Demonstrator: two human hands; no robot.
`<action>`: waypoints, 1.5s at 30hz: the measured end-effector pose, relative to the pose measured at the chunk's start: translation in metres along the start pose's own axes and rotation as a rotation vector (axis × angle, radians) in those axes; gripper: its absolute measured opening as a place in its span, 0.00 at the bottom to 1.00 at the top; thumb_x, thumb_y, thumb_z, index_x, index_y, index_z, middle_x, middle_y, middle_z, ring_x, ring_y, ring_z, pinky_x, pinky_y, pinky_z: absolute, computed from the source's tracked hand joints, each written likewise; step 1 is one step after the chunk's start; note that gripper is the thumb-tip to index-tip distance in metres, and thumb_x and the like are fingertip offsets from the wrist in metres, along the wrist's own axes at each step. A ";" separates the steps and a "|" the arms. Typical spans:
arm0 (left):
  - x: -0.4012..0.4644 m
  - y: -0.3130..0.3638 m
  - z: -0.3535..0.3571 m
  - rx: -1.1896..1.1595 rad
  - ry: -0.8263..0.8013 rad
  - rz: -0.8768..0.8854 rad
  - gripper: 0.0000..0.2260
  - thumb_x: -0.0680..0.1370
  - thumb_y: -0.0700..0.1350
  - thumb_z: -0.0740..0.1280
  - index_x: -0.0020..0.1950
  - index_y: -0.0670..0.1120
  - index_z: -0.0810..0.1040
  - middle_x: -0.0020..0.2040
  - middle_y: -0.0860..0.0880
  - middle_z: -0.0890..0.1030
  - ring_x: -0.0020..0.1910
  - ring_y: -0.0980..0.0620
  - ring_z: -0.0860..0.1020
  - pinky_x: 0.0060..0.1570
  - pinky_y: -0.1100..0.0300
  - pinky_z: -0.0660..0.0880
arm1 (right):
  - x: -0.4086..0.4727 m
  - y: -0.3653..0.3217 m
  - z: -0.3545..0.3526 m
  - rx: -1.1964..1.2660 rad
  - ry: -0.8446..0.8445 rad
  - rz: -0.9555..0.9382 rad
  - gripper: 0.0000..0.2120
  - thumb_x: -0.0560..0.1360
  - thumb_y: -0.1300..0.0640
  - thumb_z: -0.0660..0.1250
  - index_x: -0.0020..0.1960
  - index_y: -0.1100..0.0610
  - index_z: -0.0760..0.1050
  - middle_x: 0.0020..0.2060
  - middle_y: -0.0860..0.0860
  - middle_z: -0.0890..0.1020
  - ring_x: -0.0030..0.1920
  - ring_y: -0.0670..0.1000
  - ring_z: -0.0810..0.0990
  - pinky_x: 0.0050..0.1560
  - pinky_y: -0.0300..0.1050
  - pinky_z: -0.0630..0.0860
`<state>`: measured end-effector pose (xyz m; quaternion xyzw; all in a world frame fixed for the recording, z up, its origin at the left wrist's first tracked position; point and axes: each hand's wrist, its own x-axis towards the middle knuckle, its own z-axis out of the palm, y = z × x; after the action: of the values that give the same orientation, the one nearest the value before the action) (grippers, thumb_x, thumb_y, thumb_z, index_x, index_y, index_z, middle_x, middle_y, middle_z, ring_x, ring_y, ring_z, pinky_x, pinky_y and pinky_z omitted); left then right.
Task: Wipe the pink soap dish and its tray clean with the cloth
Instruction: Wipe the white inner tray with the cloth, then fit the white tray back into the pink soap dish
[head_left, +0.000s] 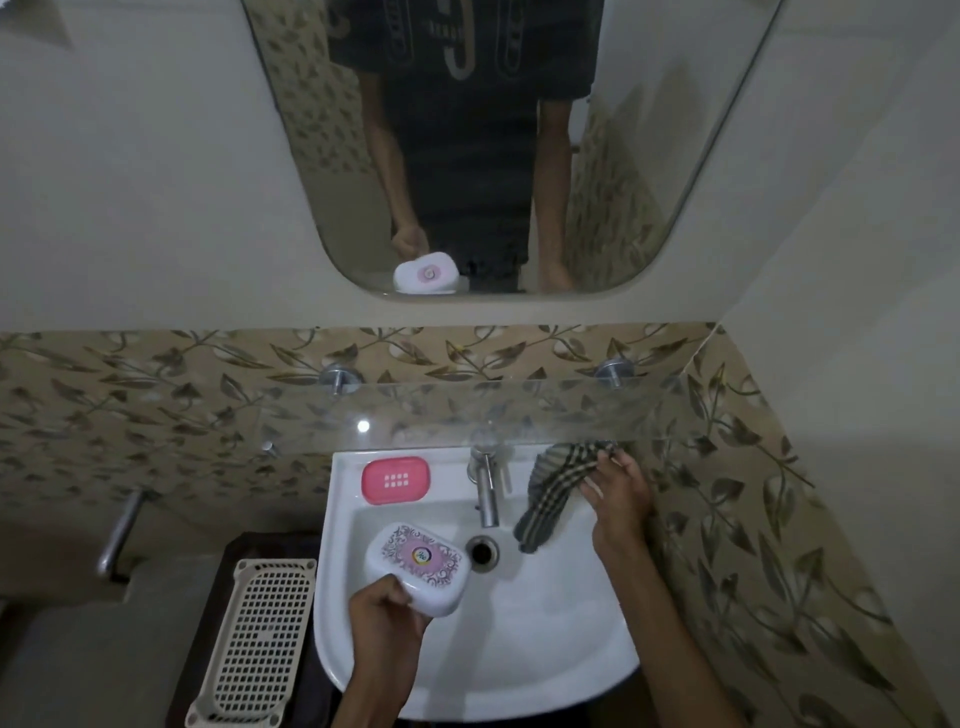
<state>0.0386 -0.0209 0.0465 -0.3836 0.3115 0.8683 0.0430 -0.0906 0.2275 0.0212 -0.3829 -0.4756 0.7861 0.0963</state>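
A white, pink-patterned soap dish (414, 567) is held over the bowl of a white washbasin (545, 623), just left of the drain (482, 552), its decorated top facing up. The left hand (387, 613) grasps its near edge, fingers curled around the rim. The pink tray (396, 479), with a small grid of drain holes, lies flat on the basin's back left ledge, left of the tap (485, 488). A dark checked cloth (558, 493) drapes over the basin's back right rim; the right hand (618, 501) pinches its upper end in its fingertips. The step appears to be picking up the cloth. To do it well, bunch the cloth into a firm pad, keep the dish over the basin, and wipe with the left grip steady. A cream plastic basket (260, 639) sits left of the basin.
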 end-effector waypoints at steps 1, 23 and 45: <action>0.002 -0.001 -0.001 -0.005 0.010 -0.004 0.28 0.62 0.30 0.53 0.58 0.36 0.81 0.52 0.37 0.86 0.61 0.33 0.79 0.66 0.35 0.73 | 0.008 -0.004 0.002 0.033 0.011 0.014 0.12 0.83 0.64 0.66 0.66 0.59 0.76 0.55 0.58 0.83 0.53 0.58 0.83 0.56 0.56 0.80; 0.022 0.006 -0.033 -0.021 0.108 -0.009 0.28 0.63 0.32 0.57 0.62 0.30 0.78 0.57 0.32 0.83 0.59 0.32 0.82 0.66 0.33 0.74 | -0.021 0.092 0.008 -0.904 -0.158 -0.845 0.07 0.73 0.60 0.68 0.45 0.55 0.85 0.39 0.50 0.86 0.38 0.48 0.83 0.40 0.43 0.80; 0.052 0.061 -0.094 0.552 0.299 0.289 0.32 0.55 0.55 0.76 0.54 0.42 0.77 0.59 0.49 0.71 0.57 0.43 0.79 0.56 0.39 0.79 | -0.052 0.161 0.184 -1.687 -0.882 -0.574 0.37 0.71 0.53 0.79 0.76 0.57 0.69 0.74 0.57 0.73 0.74 0.58 0.72 0.74 0.49 0.69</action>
<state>0.0431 -0.1321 -0.0068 -0.4326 0.5886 0.6825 -0.0244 -0.1482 -0.0082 -0.0381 0.1303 -0.9469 0.2094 -0.2063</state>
